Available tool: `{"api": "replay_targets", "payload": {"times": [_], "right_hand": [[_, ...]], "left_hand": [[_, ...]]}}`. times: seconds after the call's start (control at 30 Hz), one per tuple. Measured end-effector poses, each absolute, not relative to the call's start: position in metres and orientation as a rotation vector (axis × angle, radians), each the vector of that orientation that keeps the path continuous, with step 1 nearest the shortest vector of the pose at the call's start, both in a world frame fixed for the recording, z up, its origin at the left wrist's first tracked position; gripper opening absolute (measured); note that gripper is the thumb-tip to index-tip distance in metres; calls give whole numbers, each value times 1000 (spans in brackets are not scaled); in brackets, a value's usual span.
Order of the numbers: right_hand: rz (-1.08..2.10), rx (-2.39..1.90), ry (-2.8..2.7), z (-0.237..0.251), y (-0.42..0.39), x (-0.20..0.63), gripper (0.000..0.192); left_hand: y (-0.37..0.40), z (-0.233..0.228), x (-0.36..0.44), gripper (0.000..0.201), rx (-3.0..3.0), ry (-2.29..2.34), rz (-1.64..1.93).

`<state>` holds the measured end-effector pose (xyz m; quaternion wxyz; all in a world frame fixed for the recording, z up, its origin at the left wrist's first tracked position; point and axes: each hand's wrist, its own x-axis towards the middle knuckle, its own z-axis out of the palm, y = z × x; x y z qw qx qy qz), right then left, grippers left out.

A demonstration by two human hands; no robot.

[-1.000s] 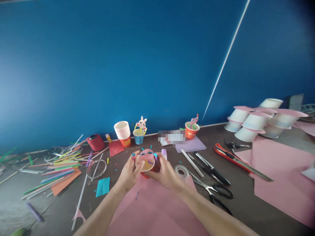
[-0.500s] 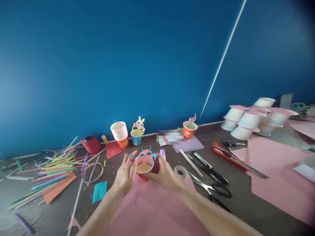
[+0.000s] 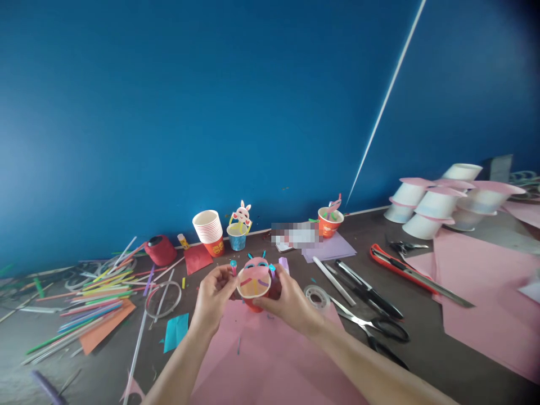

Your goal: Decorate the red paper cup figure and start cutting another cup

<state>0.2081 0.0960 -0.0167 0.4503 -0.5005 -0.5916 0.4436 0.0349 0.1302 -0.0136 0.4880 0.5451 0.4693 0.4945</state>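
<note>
A red paper cup (image 3: 252, 304) with a pale inside is between my hands, above a pink paper sheet (image 3: 270, 360). A pink paper figure with dark eyes and blue antennae (image 3: 255, 261) rises at its far rim. Coloured strips show inside the cup. My right hand (image 3: 291, 298) is closed around the cup's right side, thumb across the front, beside a purple strip with a blue tip (image 3: 272, 268). On the other side, my left hand (image 3: 216, 293) pinches a pink strip with a round blue tip (image 3: 233, 264) at the cup's left rim.
Scissors (image 3: 367, 322), a tape roll (image 3: 317, 296), pens (image 3: 369, 289) and a red utility knife (image 3: 405, 267) lie right. Straws (image 3: 97, 298), red thread (image 3: 160, 250) and stacked cups (image 3: 208, 226) stand left and behind. More cups (image 3: 439, 202) are piled far right, near the blue wall.
My left hand's fingers have drawn in from the cup's side and curl at the pink strip. My right hand keeps hold of the cup. The whole view has shifted slightly.
</note>
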Motion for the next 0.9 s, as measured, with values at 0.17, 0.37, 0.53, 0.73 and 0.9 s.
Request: {"api": "replay_targets", "payload": {"times": [0.17, 0.37, 0.53, 0.73, 0.9], "right_hand": [[1069, -1236, -1468, -15, 96, 209, 46], [1144, -1190, -1425, -13, 94, 207, 45], [1164, -1161, -1386, -13, 93, 204, 49], [1139, -1217, -1400, -10, 93, 204, 48], [1040, -1256, -1446, -10, 94, 205, 48]], "left_hand": [[129, -13, 35, 30, 1407, 1197, 1205], [129, -14, 36, 25, 1566, 1266, 1266], [126, -13, 37, 17, 1652, 1336, 1272], [127, -15, 35, 19, 1675, 1388, 1245], [131, -20, 34, 19, 1552, 1307, 1273]]}}
